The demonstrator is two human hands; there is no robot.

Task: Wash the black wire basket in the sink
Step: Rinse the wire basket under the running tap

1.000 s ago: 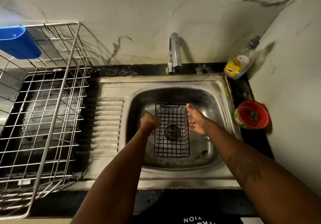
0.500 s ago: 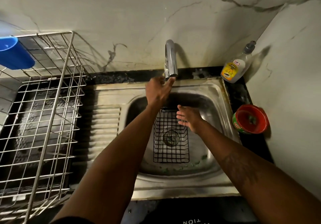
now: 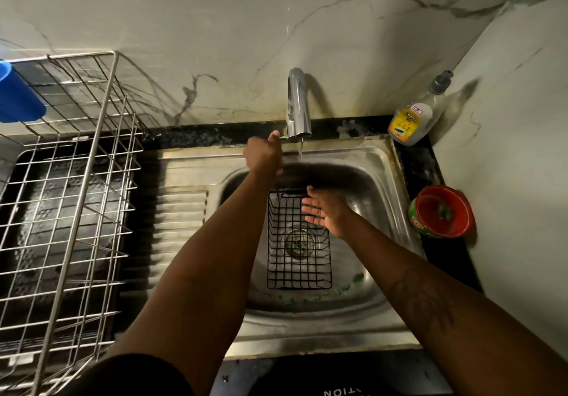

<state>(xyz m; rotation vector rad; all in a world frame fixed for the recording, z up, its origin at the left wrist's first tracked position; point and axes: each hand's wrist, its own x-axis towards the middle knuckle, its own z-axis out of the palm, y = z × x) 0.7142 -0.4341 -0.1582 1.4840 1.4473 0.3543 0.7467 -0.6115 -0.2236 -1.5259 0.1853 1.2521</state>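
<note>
1. Black wire basket (image 3: 299, 268) lies flat on the bottom of the steel sink (image 3: 381, 180), right over the drain (image 3: 298, 243), with its long side running near to far.
2. My left hand (image 3: 264, 154) is up at the far rim of the sink, against the base of the tap (image 3: 296, 103). One fingertip touches the small lever (image 3: 284, 138) there, but I cannot tell whether my fingers grip it or only press it.
3. A thin stream of water (image 3: 300, 149) falls from the spout, just right of that hand.
4. My right hand (image 3: 325, 214) hovers over the far right corner of the basket, palm turned up, fingers straight and spread, holding nothing.
5. Small green scraps (image 3: 338, 289) lie on the sink bottom by the basket's near right corner.
6. On the dark worktop (image 3: 430, 165) right of the sink stands a red tub (image 3: 442, 211). A clear bottle (image 3: 412, 119) with a yellow label stands farther back, in the corner.
7. Left of the sink sits a silver wire rack (image 3: 70, 195), with a blue cup (image 3: 18, 97) at its far left edge.
</note>
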